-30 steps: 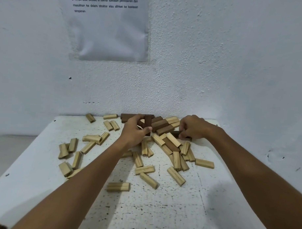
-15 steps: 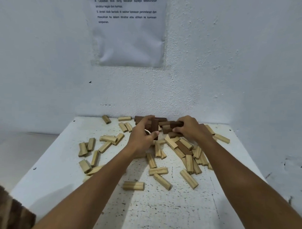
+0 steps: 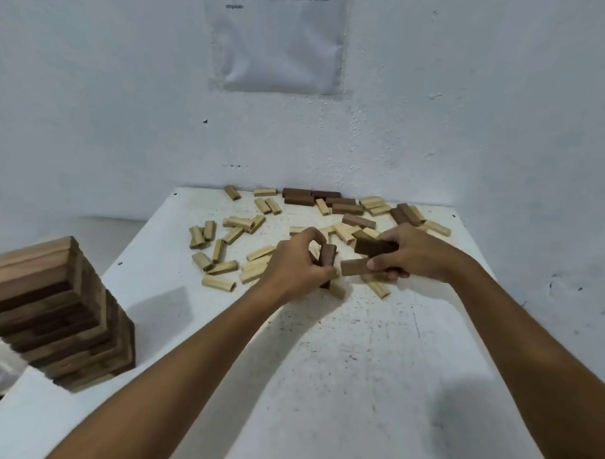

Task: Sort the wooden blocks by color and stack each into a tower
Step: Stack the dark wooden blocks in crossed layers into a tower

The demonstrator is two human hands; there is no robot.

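Above the white counter [image 3: 357, 385] the left hand [image 3: 298, 263] grips an upright dark block [image 3: 327, 256], the right hand [image 3: 415, 255] grasps two brown blocks [image 3: 374, 247] near scattered pale blocks [image 3: 224, 267]

Dim cool light, soft shadows, blurred edges

White paper sheet [image 3: 278, 46] taped to the wall [image 3: 470, 98] carries small blurred printed lines at its top edge; partly legible: "ke dalam struktur atau alihkan ke kawasan", then "simpanan." on the last line; the topmost line is cut off and unreadable.
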